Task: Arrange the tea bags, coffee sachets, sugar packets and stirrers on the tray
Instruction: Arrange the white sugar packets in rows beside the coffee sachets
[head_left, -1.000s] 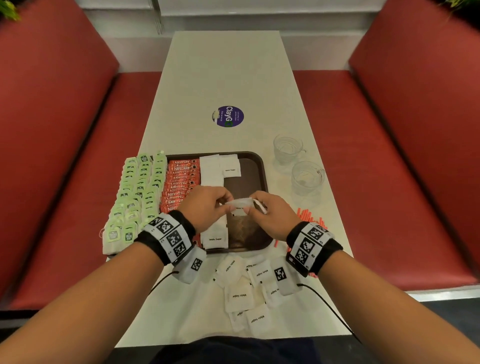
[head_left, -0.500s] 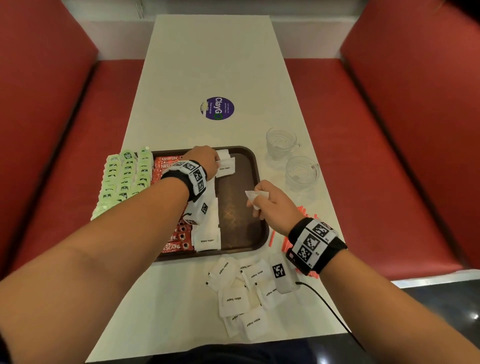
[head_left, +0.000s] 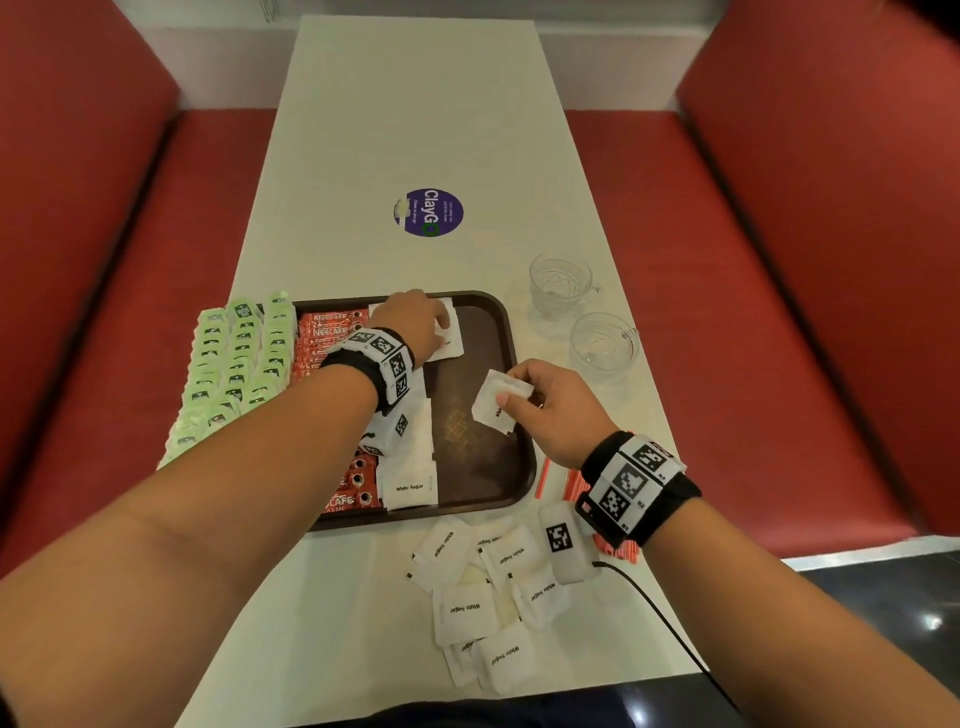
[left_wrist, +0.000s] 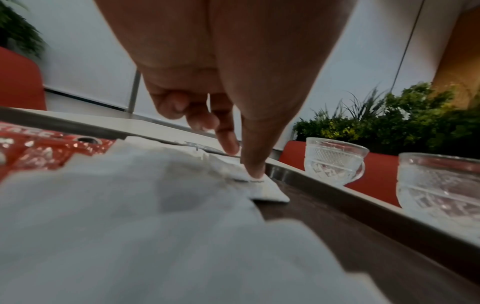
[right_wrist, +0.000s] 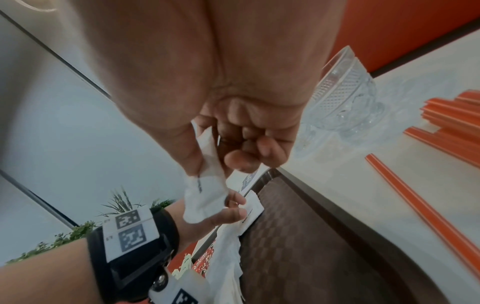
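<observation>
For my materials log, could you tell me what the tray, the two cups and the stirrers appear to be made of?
Tray: looks like dark brown moulded plastic, with a matte woven-pattern floor and a raised rim.
Two cups: clear, with a cut diamond pattern and bright glints, probably pressed glass, possibly clear plastic.
Stirrers: thin, straight, uniformly orange sticks with a slight sheen, likely plastic.

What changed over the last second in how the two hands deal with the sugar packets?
The left hand let go of the shared packets, reached to the tray's far end and now touches a sugar packet lying there with its fingertips. The right hand kept pinching its sugar packet above the tray. The loose packets, cups and stirrers stayed put.
</observation>
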